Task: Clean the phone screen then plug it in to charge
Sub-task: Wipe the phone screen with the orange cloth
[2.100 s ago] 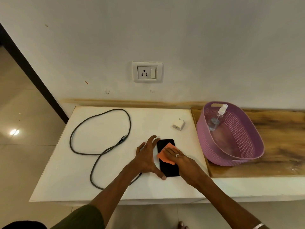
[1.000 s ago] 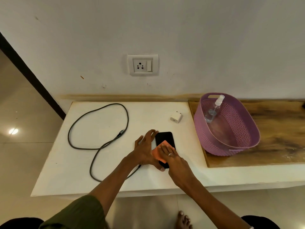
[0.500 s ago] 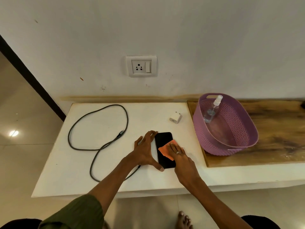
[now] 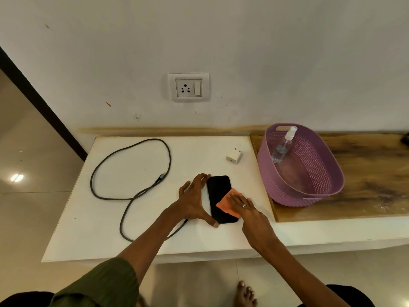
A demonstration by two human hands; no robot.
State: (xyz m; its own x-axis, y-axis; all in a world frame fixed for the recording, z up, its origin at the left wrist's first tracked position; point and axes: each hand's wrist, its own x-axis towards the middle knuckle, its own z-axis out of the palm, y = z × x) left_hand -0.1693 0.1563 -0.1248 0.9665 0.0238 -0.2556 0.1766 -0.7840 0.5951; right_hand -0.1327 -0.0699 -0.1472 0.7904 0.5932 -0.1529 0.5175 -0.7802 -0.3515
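Two bare hands work at the near middle of a white desk (image 4: 155, 229). Left hand (image 4: 193, 201) braces the black phone (image 4: 219, 191), which lies flat and face up: its fingers (image 4: 200, 178) spread straight along the phone's left edge while the thumb touches the near left corner. Right hand (image 4: 247, 209) lies flat, fingers extended, pressing an orange cloth (image 4: 225, 206) onto the lower right part of the screen; a ring shows on one finger. Left of the phone, a dark charging cable (image 4: 130, 171) lies in loose loops on the desk, one connector end pointing into the loop and another stretch passing under the left forearm. Beyond the phone, a small white charger adapter (image 4: 234, 156) rests alone, unplugged. To the right, on a wooden surface (image 4: 371, 173), a purple basket (image 4: 305, 191) holds a clear spray bottle (image 4: 283, 145) leaning against its far wall. Farthest, a white wall socket (image 4: 188, 87) with a switch sits above the desk.
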